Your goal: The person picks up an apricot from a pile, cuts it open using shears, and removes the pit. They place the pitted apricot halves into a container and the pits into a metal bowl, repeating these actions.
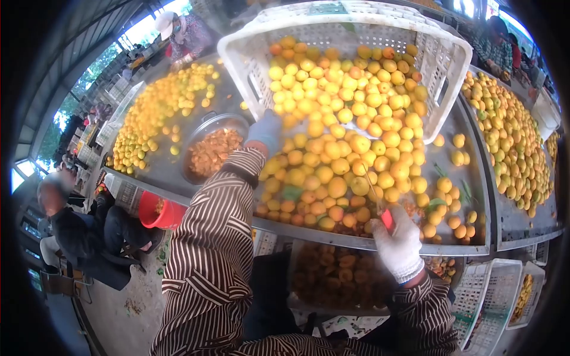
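My left hand [266, 129], in a blue-grey glove, is at the lower left rim of a tipped white crate [246, 77]; its fingers are partly hidden, and whether they grip anything is unclear. My right hand [399, 242], in a white glove, is closed around the red handle of a thin-bladed knife [387, 220] at the table's front edge. The blade points up over the yellow-orange fruit [336, 166] that spills from the crate onto the metal table [228, 206]. Left of the crate, a metal bowl [191, 142] holds cut orange pieces [215, 151].
More fruit [163, 110] lies at the table's left, and another pile [510, 142] on the right table. Below are a crate of dark pieces [338, 276], white crates [475, 296] and a red bucket [160, 210]. One person [184, 35] stands across; another [89, 231] sits left.
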A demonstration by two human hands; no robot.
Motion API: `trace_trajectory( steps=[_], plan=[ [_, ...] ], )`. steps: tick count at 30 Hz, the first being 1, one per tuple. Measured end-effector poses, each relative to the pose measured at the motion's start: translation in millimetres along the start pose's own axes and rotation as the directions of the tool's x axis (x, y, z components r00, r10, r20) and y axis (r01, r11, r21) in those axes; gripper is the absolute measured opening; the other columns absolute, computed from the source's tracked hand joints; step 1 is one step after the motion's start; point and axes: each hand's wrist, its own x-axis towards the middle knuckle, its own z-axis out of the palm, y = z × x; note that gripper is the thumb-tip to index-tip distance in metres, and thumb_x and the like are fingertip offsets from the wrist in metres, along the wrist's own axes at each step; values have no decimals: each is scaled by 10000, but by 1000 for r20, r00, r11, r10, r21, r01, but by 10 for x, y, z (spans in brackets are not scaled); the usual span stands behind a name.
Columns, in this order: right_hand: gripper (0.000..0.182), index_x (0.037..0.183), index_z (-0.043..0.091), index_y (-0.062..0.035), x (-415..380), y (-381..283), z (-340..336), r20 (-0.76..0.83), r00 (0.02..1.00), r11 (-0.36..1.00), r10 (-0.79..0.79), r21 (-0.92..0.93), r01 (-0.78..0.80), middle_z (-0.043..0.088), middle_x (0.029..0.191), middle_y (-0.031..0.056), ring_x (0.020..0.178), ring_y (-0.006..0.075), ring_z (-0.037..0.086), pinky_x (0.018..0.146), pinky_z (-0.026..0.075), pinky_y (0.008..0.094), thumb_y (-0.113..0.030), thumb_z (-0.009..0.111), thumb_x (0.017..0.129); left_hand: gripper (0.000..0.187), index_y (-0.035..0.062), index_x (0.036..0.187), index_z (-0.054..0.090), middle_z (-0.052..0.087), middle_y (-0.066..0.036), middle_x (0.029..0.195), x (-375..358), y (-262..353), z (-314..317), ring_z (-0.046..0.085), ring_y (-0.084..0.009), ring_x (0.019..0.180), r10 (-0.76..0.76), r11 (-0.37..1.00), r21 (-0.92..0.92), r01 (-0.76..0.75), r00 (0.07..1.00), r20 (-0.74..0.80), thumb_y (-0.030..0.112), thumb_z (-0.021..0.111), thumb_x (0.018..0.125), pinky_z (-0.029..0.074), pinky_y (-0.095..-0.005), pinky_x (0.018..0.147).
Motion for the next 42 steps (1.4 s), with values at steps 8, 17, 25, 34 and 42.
trace_trajectory(
  steps=[8, 17, 25, 34, 42],
  plan=[
    [244, 1084, 593, 43, -95, -90, -17, 197, 976, 853, 96, 488, -183, 636, 839, 34, 787, 93, 574, 699, 485, 273, -107, 642, 898, 443, 2, 1260, 491, 566, -97, 1178, -1326, 477, -225, 616, -179, 1040, 410, 319, -938, -134, 912, 9, 134, 690, 887, 524, -304, 873],
    [188, 1022, 601, -15, -206, -111, -23, 257, 966, 880, 6, 458, -127, 591, 756, 63, 675, 161, 546, 650, 466, 298, -132, 656, 885, 535, -17, 1308, 481, 554, -81, 1238, -1955, 937, 267, 540, -163, 1166, 486, -9, -989, -148, 864, -134, 61, 722, 837, 449, -310, 1006],
    [165, 879, 572, -67, -121, -19, 42, 171, 973, 985, -157, 94, 142, 559, 663, 159, 651, 376, 594, 588, 469, 415, -191, 679, 857, 495, 26, 1317, 478, 513, -104, 1324, -1848, 941, 417, 516, -186, 1207, 533, 85, -941, -327, 813, -234, 137, 705, 891, 429, -331, 1033],
    [223, 1033, 552, -93, -135, 62, 278, 126, 978, 962, -167, -195, 189, 618, 717, 204, 677, 405, 641, 569, 506, 485, -190, 643, 854, 455, 22, 1294, 465, 520, -114, 1290, -1856, 918, 464, 520, -185, 1200, 502, 102, -904, -415, 806, -313, 97, 677, 898, 435, -334, 1009],
    [207, 1045, 561, -13, -101, 9, 405, 157, 975, 987, -158, 64, 150, 626, 779, 241, 772, 426, 647, 627, 515, 438, -112, 593, 866, 358, 24, 1228, 509, 569, -56, 1053, -1927, 825, 238, 565, -111, 937, 477, 200, -926, -321, 857, -194, 125, 656, 919, 495, -256, 816]
  ],
)
